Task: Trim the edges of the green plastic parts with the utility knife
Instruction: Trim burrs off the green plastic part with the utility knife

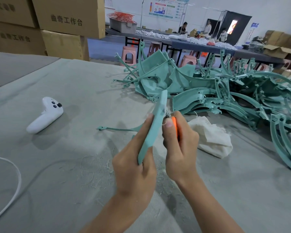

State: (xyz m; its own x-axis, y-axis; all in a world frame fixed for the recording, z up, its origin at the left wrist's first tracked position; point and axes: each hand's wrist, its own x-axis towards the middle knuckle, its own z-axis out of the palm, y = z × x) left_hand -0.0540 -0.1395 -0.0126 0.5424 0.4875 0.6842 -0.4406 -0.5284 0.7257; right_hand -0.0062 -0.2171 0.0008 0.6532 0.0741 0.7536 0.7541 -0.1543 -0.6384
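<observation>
Landmark: the crumpled white rag (212, 140) lying on the grey table cover (74, 165).
Left hand (134, 167): just left of the rag, fingers curled round the lower end of a curved green part (156, 121), thumb laid up along its face.
Green part: held off the table, standing nearly upright with its top leaning slightly right, left of the rag.
Right hand (180, 148): between the green part and the rag, clenched round an orange utility knife (175, 125), thumb pressed near its front end.
Utility knife: its front end is against the right edge of the green part; the blade itself is too blurred to make out.
Heap of green parts (225, 91): behind and to the right of the rag, curved strips and panels tangled together.
Loose green strip (118, 129): flat on the cover, left of the rag, beyond the left hand.
Shavings (91, 167): pale threads scattered on the cover, left of the rag and nearer the person.
White controller (45, 115): well left of the rag, lying flat.
White cable (15, 187): far left of the rag, looping off the edge.
Cardboard boxes (65, 19): stacked far behind and left of the rag.
</observation>
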